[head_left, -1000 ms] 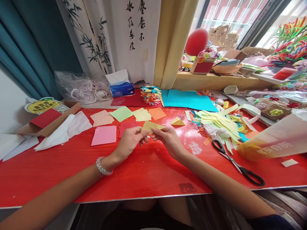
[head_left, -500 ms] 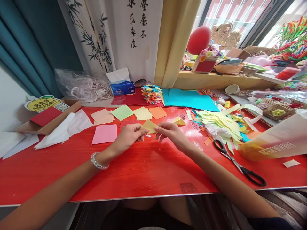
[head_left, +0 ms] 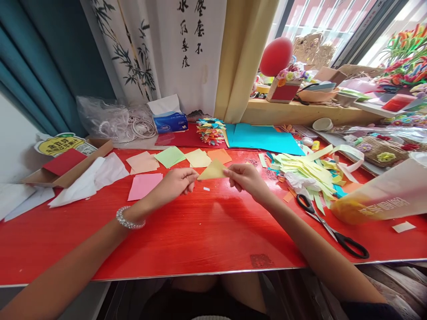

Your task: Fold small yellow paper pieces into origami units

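A folded yellow paper triangle [head_left: 212,170] is held just above the red table [head_left: 187,231] between both hands. My left hand [head_left: 175,181] pinches its left corner; a bead bracelet sits on that wrist. My right hand [head_left: 245,177] pinches the right corner. Just beyond the hands lie loose paper squares: pink [head_left: 144,186], peach [head_left: 143,162], green [head_left: 170,156], yellow [head_left: 197,158] and orange [head_left: 219,155].
Black-handled scissors [head_left: 333,232] lie at the right, beside a heap of yellow paper strips [head_left: 308,171] and a plastic bag [head_left: 383,195]. Teal sheets [head_left: 263,138], a folded paper flower [head_left: 210,131] and a tissue pack [head_left: 170,122] sit at the back. A cardboard box [head_left: 63,166] stands left.
Both hands have moved away from me across the table with the yellow paper, and the piece now shows as a flat triangle instead of a narrow strip.
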### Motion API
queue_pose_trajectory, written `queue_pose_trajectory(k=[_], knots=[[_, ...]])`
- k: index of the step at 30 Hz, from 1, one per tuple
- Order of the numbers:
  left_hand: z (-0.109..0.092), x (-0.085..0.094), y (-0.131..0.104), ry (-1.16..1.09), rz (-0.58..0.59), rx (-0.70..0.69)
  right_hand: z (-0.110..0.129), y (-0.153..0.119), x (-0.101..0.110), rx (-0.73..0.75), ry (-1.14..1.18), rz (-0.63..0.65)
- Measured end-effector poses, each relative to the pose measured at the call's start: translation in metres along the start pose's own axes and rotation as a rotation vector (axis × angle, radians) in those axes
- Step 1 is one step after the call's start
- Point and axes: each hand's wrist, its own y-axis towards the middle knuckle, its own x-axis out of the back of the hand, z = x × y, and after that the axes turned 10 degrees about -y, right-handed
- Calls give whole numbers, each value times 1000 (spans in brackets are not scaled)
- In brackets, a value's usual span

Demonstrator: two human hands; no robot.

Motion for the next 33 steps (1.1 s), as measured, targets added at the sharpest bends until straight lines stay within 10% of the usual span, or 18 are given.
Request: queue_pose_trajectory(k=[4, 13, 33], knots=[[0, 3, 3, -204, -113, -24, -4, 3, 7, -8, 120, -123], [-5, -11, -5, -492, -72, 80, 5, -6, -13, 128, 9, 22], [3, -9, -2, -340, -162, -105, 14, -14, -15, 152, -115, 92]])
